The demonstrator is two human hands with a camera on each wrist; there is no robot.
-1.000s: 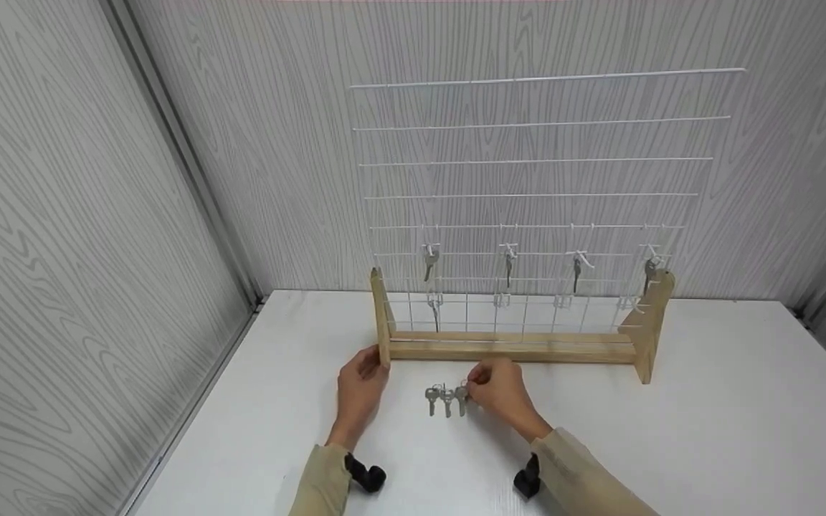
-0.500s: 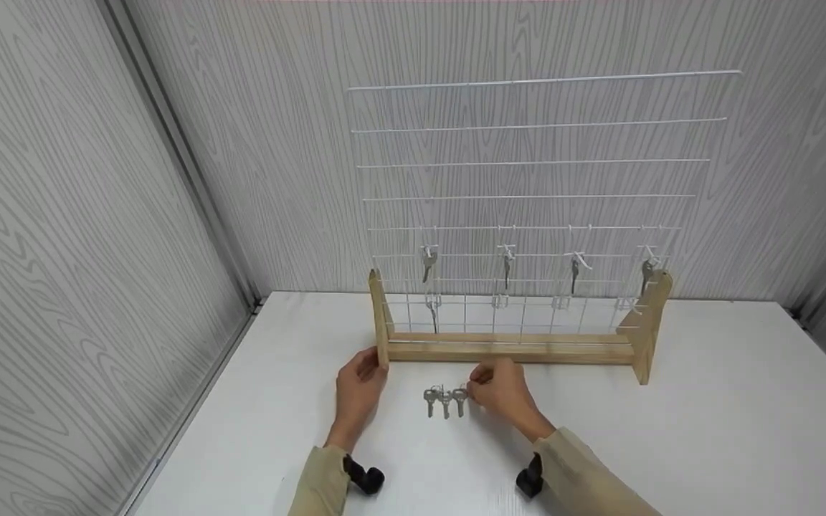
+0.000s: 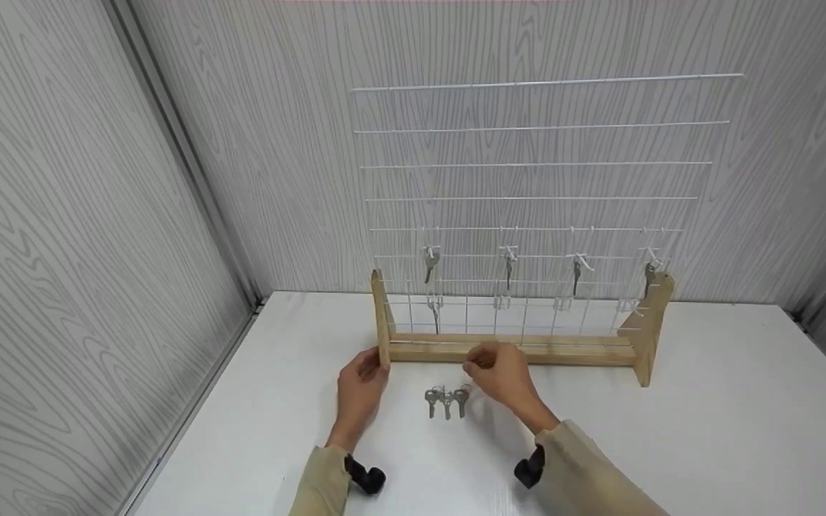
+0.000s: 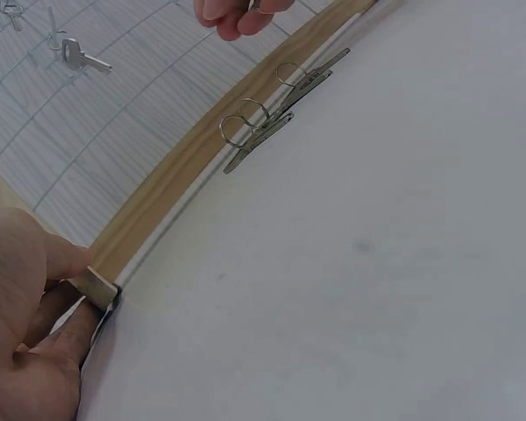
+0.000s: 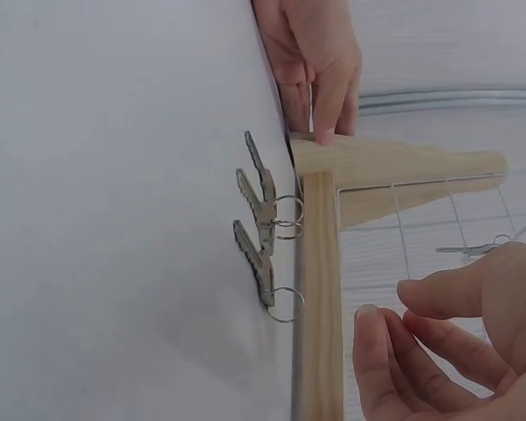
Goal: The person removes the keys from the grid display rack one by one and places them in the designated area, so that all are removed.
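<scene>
My left hand (image 3: 360, 388) grips the left foot of a wooden stand (image 3: 513, 352); in the left wrist view, thumb and fingers lie around its wooden end (image 4: 95, 286). Three silver keys with split rings lie side by side on the white table in front of the stand: a left key (image 3: 432, 401), a middle key (image 3: 447, 405) and a right key (image 3: 462, 400). Just above the right one, my right hand (image 3: 505, 378) hovers at the stand's front rail. Its fingers (image 5: 373, 351) are loosely bent, with a gap to the thumb and nothing visible between them.
A white wire grid (image 3: 528, 197) rises from the stand. Several keys hang from its upper row of hooks, including a key (image 3: 432, 266) at the left. One more key (image 3: 435, 317) hangs on the lower left hook. Wood-patterned walls (image 3: 277, 143) enclose the table (image 3: 728, 430).
My right hand has let go of the right key's ring and moved up slightly towards the stand's rail. The three keys stay where they were; my left hand keeps its grip.
</scene>
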